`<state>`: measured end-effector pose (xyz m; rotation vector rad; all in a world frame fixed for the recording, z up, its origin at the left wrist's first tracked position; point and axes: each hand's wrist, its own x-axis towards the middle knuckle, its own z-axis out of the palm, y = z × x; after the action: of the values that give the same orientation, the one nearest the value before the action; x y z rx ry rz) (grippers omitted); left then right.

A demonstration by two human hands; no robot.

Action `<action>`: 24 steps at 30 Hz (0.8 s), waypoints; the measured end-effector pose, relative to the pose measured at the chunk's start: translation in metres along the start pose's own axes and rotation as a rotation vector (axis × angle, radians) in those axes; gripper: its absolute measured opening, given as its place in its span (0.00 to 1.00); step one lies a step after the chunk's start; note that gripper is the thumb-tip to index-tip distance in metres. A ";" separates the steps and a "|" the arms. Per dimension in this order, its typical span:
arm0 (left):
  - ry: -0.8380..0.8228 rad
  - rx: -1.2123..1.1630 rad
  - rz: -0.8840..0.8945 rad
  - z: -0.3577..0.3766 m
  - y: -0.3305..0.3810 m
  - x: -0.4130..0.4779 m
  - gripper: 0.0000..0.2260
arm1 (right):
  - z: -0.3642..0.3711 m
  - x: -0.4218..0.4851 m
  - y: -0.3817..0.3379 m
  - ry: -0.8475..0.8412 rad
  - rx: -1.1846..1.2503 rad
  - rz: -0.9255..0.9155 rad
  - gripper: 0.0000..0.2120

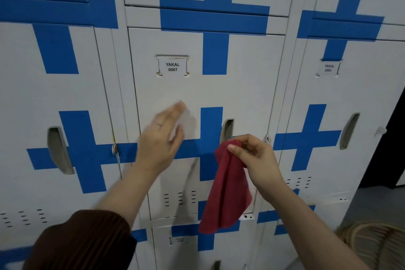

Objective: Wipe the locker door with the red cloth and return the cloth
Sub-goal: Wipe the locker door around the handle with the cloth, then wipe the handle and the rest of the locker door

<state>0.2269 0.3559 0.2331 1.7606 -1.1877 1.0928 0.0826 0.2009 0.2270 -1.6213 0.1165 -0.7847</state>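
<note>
The white locker door [245, 85] labelled YAKAL 0007 fills the centre, with blue tape crosses and a recessed handle [226, 129] at its right side. The red cloth [225, 188] hangs down in front of the door's lower part, pinched at its top corner by my right hand [254, 155]. My left hand [163, 138] is raised in front of the door's left half, fingers spread and blurred, holding nothing. Whether it touches the door I cannot tell.
More white lockers with blue crosses stand left [54, 85], right [350, 98], above and below. A woven rattan object [372, 245] sits at the bottom right. A dark gap [392, 142] borders the lockers at the right edge.
</note>
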 end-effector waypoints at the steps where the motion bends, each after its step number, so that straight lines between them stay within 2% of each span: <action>1: -0.057 -0.087 -0.011 0.004 0.009 -0.003 0.18 | 0.001 -0.001 -0.004 -0.009 0.025 -0.012 0.04; 4: -0.224 -0.359 -0.155 0.012 0.030 -0.007 0.18 | 0.000 -0.004 -0.015 -0.050 0.091 -0.020 0.04; 8: -0.398 -0.603 -0.322 0.015 0.048 -0.011 0.04 | -0.005 -0.008 -0.024 -0.076 0.165 -0.020 0.04; 10: -0.480 -0.659 -0.383 0.015 0.056 -0.014 0.05 | -0.009 -0.009 -0.026 -0.052 0.170 -0.037 0.04; 14: -0.488 -0.702 -0.478 0.021 0.060 -0.009 0.01 | -0.021 -0.009 -0.025 -0.027 0.151 -0.064 0.04; 18: -0.476 -0.765 -0.486 0.032 0.065 0.005 0.04 | -0.046 -0.006 -0.019 -0.035 0.096 -0.024 0.06; 21: -0.482 -0.822 -0.497 0.044 0.077 0.017 0.07 | -0.066 0.001 -0.010 -0.117 0.102 0.066 0.06; 24: -0.509 -0.846 -0.486 0.058 0.089 0.030 0.09 | -0.081 0.015 -0.001 -0.223 0.158 0.176 0.19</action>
<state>0.1634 0.2671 0.2496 1.5130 -1.1618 -0.1731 0.0501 0.1257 0.2342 -1.5145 0.0360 -0.4627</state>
